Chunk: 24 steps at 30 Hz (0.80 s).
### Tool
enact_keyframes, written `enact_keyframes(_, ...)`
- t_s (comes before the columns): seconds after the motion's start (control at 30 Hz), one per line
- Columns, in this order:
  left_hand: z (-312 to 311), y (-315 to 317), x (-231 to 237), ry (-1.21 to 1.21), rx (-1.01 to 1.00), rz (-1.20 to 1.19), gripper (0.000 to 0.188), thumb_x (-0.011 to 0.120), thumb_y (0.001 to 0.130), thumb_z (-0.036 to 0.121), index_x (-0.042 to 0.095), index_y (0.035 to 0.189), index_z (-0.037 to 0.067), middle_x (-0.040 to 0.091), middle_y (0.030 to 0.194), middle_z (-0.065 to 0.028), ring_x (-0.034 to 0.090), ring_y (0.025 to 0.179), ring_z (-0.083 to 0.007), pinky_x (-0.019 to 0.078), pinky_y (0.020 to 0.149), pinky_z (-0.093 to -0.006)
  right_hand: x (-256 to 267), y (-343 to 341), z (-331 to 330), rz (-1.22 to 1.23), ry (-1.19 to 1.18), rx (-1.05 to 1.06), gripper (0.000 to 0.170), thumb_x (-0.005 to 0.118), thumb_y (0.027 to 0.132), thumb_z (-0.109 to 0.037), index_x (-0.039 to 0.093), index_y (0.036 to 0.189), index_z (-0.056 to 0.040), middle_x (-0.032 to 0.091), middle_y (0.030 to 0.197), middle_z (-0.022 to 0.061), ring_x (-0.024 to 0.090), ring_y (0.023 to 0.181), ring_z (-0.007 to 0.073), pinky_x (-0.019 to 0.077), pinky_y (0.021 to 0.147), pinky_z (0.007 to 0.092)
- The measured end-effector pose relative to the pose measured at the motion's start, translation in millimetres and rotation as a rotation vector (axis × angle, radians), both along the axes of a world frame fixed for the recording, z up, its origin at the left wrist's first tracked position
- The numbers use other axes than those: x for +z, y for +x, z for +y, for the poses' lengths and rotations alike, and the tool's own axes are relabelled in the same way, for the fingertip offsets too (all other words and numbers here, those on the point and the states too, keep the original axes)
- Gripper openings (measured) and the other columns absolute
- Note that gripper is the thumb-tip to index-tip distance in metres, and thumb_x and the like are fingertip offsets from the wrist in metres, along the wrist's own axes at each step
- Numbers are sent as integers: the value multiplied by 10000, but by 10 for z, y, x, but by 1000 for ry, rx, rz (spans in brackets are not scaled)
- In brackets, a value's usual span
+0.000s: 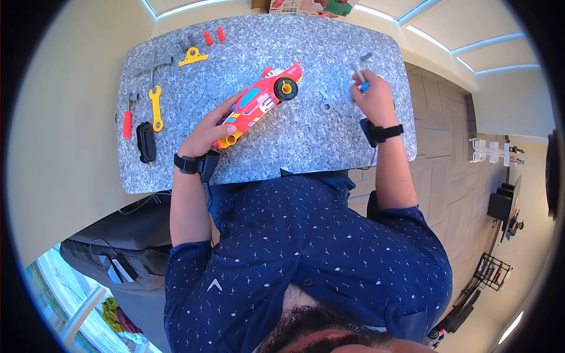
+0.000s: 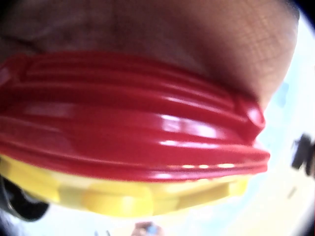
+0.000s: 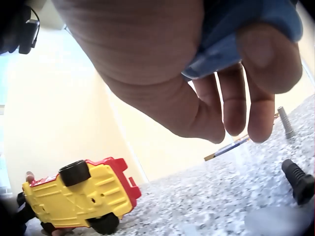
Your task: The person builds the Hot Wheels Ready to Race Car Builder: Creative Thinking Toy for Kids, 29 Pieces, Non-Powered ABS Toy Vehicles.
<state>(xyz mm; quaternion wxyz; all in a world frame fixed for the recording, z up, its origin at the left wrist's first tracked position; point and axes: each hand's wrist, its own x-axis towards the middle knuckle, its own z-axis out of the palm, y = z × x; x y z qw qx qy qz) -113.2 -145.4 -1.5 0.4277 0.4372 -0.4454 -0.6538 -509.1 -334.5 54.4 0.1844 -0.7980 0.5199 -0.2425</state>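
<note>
A red toy car [image 1: 256, 106] with a yellow underside [image 3: 81, 196] is in my left hand [image 1: 209, 129], which grips its near end over the tabletop. One black wheel [image 1: 286, 89] faces up at the far end; a bare yellow hub [image 1: 232, 139] shows by my thumb. In the left wrist view the car's red body [image 2: 133, 132] lies against my palm. My right hand [image 1: 378, 103], off to the right, holds a blue-handled tool [image 3: 221, 51] with a blurred grey shaft. Close by are a grey wrench-like piece [image 1: 327, 107] and a grey bolt [image 1: 367, 57].
Along the left side of the speckled table [image 1: 235, 170] lie a yellow wrench [image 1: 156, 109], a red-handled piece [image 1: 128, 125], a black part [image 1: 146, 143] and a grey cross-shaped tool [image 1: 154, 66]. Farther back are a yellow piece [image 1: 192, 56] and red pieces [image 1: 208, 39]. A printed box [image 1: 312, 7] stands beyond.
</note>
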Motion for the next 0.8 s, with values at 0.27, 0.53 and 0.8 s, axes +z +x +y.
enact_keyframes(0.27, -9, -17, 14, -29, 4, 19, 1106, 795, 861, 481, 308, 1756, 52, 611, 1528, -151, 721, 1147, -196, 596, 988, -352, -193, -159, 67, 177, 42, 36, 344, 826, 905, -189, 770, 1210, -41, 748, 1096, 243, 724, 1049, 449, 583, 919, 503)
enact_keyframes(0.53, -18, 20, 52, 1, -35, -17, 1114, 786, 861, 494, 297, 1760, 52, 596, 1544, -137, 681, 1214, -194, 566, 1029, -353, -543, 198, -9, 191, 26, 127, 355, 870, 901, -239, 802, 1202, -65, 745, 1118, 221, 721, 1018, 439, 581, 925, 510)
enact_keyframes(0.8, -26, -40, 116, -54, -19, -51, 1134, 795, 845, 518, 312, 1757, 47, 552, 1616, -156, 612, 1375, -223, 493, 1151, -378, -58, 489, 226, -495, 385, 217, 213, 785, 1025, -151, 812, 1206, -43, 765, 922, 72, 718, 783, 177, 532, 647, 326)
